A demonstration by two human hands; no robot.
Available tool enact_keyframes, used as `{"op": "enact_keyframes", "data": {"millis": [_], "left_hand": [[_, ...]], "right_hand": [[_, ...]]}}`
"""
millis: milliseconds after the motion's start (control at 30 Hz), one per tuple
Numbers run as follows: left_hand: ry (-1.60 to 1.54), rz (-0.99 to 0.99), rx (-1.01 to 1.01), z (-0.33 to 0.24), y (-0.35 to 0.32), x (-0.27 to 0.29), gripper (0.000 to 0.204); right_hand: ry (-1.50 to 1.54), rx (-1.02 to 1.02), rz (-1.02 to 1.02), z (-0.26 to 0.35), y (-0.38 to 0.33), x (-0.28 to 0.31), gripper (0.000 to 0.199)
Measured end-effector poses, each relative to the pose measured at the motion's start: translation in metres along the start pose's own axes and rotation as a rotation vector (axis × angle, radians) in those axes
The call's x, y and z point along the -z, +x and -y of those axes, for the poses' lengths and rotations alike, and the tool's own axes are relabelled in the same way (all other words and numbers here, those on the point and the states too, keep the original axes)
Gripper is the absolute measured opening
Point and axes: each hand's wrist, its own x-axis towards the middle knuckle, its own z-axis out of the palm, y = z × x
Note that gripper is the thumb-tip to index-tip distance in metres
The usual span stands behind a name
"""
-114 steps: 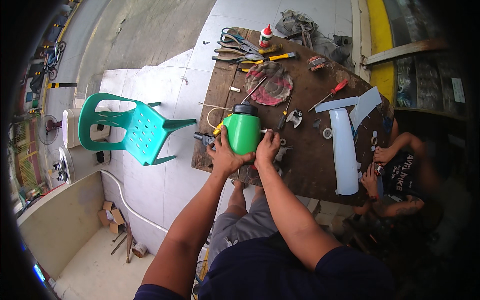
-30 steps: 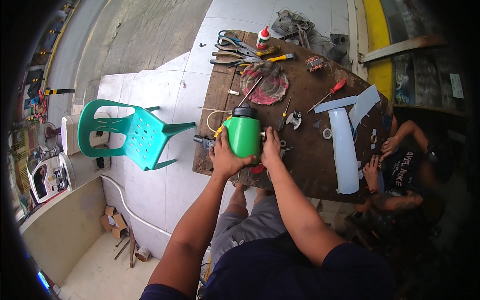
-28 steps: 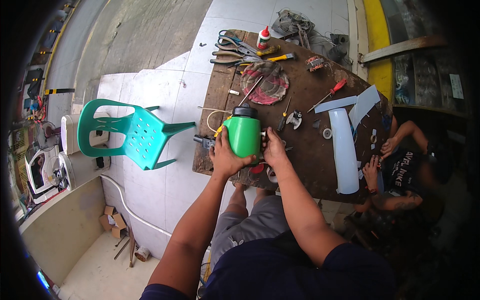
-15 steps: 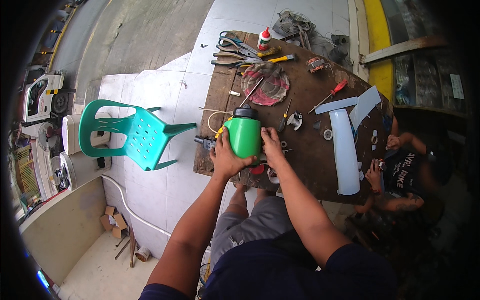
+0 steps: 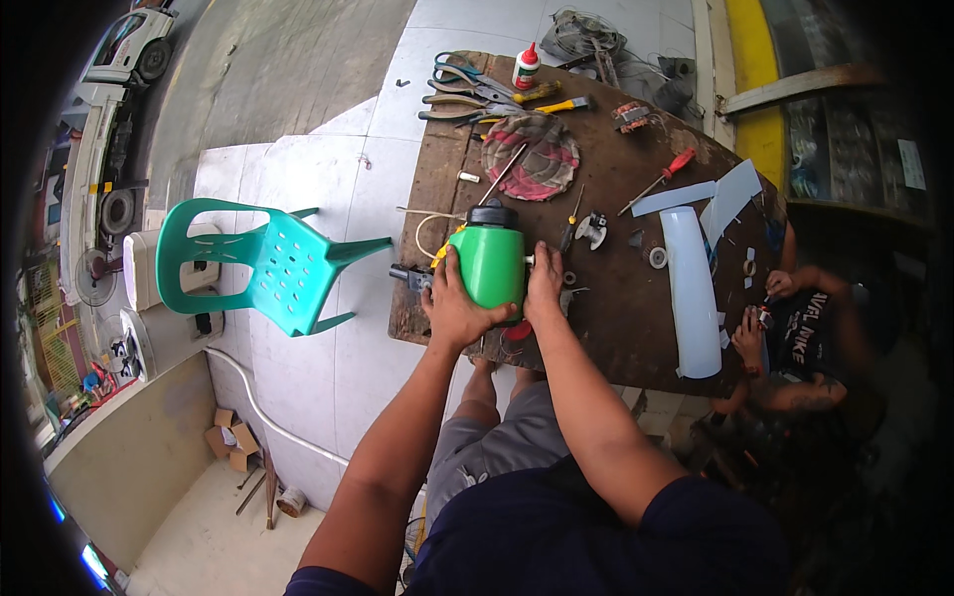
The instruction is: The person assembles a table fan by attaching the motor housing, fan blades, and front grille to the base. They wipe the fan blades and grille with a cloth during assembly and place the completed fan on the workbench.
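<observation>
The grip is closed around the left side of the green housing (image 5: 489, 263) by the left hand (image 5: 459, 316), thumb laid across its lower face; the right side is met by the right hand (image 5: 543, 283), fingers just beside a pale knob (image 5: 529, 259), though whether that is pinched cannot be told. The housing is held over the near edge of the surface (image 5: 616, 343); whether its weight is borne there is hidden. On progress: a black cap (image 5: 492, 214) is seen seated at the housing's far end, so some assembly can be judged done. Left undone, seemingly: a spool-like part (image 5: 593, 231) and a copper-wound coil (image 5: 630, 116) are left loose, and the red-handled screwdriver (image 5: 668, 173) is untouched. Fastening inside cannot be checked.
</observation>
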Motion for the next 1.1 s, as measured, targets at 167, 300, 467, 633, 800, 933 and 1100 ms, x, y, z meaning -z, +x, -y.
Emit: {"op": "enact_keyframes", "data": {"millis": [167, 300, 467, 633, 800, 933, 1100], "left_hand": [[-0.007, 0.005, 0.008, -0.002, 0.001, 0.0, 0.154], [-0.003, 0.02, 0.02, -0.005, 0.0, 0.002, 0.152], [0.002, 0.017, -0.013, -0.008, -0.002, 0.006, 0.152], [0.003, 0.017, 0.001, -0.006, -0.001, 0.005, 0.151], [-0.017, 0.015, -0.035, 0.0, -0.001, 0.003, 0.15], [-0.058, 0.006, -0.06, 0.001, 0.001, 0.001, 0.146], [-0.024, 0.022, -0.034, 0.0, 0.002, 0.0, 0.148]], "right_hand": [[0.219, -0.372, 0.208, 0.008, -0.004, 0.024, 0.022], [-0.122, -0.201, 0.187, 0.015, -0.006, 0.02, 0.023], [-0.138, -0.078, 0.204, 0.019, -0.011, 0.006, 0.033], [-0.403, 0.018, -0.014, 0.012, -0.009, -0.008, 0.035], [-0.412, 0.029, -0.163, 0.003, -0.011, -0.014, 0.03], [-0.442, 0.198, -0.177, 0.01, -0.008, -0.007, 0.035], [-0.521, 0.185, -0.258, 0.016, -0.025, -0.009, 0.047]]}}
